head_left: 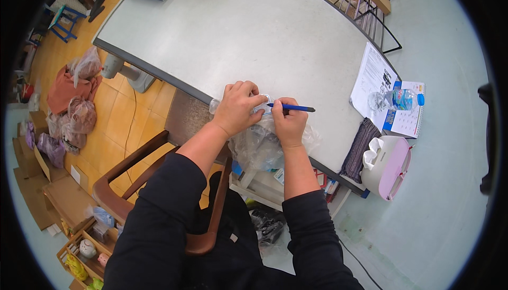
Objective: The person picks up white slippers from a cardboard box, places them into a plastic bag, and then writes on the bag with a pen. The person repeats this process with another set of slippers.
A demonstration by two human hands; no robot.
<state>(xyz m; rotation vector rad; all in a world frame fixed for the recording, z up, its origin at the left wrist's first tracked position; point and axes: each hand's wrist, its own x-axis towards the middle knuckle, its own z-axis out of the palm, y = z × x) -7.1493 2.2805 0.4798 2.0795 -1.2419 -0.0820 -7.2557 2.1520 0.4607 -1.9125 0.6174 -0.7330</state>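
My right hand (pixel 288 123) grips a dark blue pen (pixel 301 108), its tip resting at a small white label (pixel 263 107). The label has a blue edge and is partly covered by my fingers. On its left side, my left hand (pixel 238 105) is closed with thumb and forefinger on the label, steadying it at the table's near edge. Below both hands a clear plastic bag (pixel 257 147) hangs crumpled over that edge; its contents are hard to make out.
The pale table (pixel 238 25) stretches away ahead. At its right lie papers (pixel 373 75), a water bottle (pixel 405 99), a calendar (pixel 413 123), a dark knitted cloth (pixel 361 150) and a tissue box (pixel 383 165). A wooden chair (pixel 129 171) and an open drawer (pixel 259 189) are close by me.
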